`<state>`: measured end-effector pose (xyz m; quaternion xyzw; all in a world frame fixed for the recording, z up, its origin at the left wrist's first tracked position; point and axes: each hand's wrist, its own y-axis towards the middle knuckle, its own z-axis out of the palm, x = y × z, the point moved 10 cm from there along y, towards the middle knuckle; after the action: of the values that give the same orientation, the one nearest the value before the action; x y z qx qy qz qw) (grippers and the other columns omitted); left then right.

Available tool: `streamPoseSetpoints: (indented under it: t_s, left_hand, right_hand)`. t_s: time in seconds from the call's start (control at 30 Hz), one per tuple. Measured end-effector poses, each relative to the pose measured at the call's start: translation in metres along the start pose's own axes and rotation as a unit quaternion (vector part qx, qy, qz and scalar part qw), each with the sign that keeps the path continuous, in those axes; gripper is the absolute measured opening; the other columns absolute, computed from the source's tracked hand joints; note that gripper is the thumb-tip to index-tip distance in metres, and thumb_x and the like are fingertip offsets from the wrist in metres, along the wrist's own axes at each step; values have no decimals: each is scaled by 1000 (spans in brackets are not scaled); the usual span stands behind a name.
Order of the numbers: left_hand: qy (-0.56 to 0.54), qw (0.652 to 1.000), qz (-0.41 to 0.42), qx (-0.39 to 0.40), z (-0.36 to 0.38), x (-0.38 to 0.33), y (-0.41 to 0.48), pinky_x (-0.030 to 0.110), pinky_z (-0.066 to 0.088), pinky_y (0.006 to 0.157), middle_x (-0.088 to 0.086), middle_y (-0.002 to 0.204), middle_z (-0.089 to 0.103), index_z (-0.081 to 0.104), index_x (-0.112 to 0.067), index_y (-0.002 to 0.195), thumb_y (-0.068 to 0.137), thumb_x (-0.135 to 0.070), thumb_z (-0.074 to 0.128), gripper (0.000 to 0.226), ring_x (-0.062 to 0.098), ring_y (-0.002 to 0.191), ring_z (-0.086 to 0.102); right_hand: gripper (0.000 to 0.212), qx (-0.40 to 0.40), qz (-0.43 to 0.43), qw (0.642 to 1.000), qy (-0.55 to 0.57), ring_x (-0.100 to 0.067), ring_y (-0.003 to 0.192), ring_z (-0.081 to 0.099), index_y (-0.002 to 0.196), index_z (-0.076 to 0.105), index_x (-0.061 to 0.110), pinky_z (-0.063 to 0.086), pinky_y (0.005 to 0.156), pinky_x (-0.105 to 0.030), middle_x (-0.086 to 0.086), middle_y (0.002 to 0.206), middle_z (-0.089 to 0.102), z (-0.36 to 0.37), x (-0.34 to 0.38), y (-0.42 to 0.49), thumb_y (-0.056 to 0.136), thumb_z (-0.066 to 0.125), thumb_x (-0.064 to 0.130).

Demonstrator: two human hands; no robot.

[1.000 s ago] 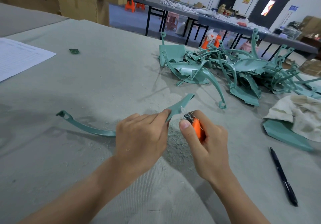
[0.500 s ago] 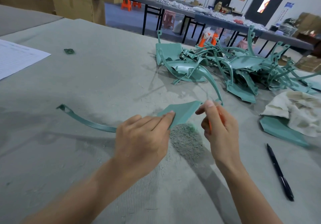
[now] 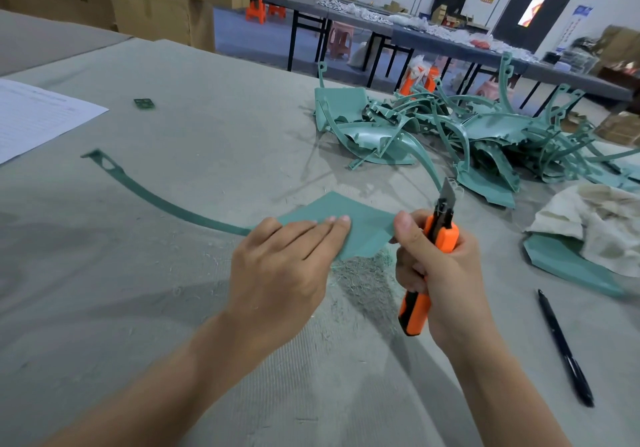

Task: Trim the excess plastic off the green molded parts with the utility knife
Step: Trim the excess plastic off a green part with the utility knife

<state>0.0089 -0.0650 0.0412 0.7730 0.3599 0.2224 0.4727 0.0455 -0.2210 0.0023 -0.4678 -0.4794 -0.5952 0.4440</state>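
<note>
My left hand (image 3: 287, 266) grips a green molded part (image 3: 363, 224) by its flat blade, fingers laid on top. The part's long curved arm sweeps left to a slotted tip near the paper. My right hand (image 3: 440, 263) is closed around an orange and black utility knife (image 3: 433, 259), held upright with the blade out and pointing up, just right of the part's edge. My right thumb touches the blade's right corner. A heap of more green molded parts (image 3: 467, 138) lies at the far right.
Plastic shavings (image 3: 363, 273) are piled under the part. A black pen (image 3: 564, 346) lies at the right. A crumpled white cloth (image 3: 595, 224) covers another green part (image 3: 568, 266). A paper sheet (image 3: 34, 114) lies far left, a small green chip (image 3: 143, 103) beyond it. Cardboard boxes (image 3: 152, 6) stand behind.
The part has been turned from edge-on to flat side up and lifted. My right hand has moved right off the edge and raised the knife upright, blade now in view.
</note>
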Motion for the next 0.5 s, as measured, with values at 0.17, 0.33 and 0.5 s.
streamPoseSetpoints:
  t_s: [0.17,0.33,0.5]
  left_hand:
    - [8,1000,3,2,2,2,-2,32,47,60,-1,96,75,75,-7,104,80,3,65,28,16,81,72]
    - [21,1000,6,-10,1,3,-3,35,45,64,-4,98,74,74,-8,106,79,2,66,30,20,74,69]
    - [34,999,-1,-19,1,7,-3,34,42,68,-7,100,74,74,-11,108,87,-1,60,27,20,76,62]
  right_hand:
    - [27,-68,19,997,40,-8,40,28,64,66,19,24,38,-17,1,50,41,-19,-4,4,85,65,37]
    - [22,-48,20,998,41,-10,39,31,70,73,20,25,39,-18,-5,65,64,-14,-4,3,88,62,29]
    - [34,29,62,996,63,-11,34,27,63,68,16,21,39,-21,-9,58,62,6,-10,1,85,62,41]
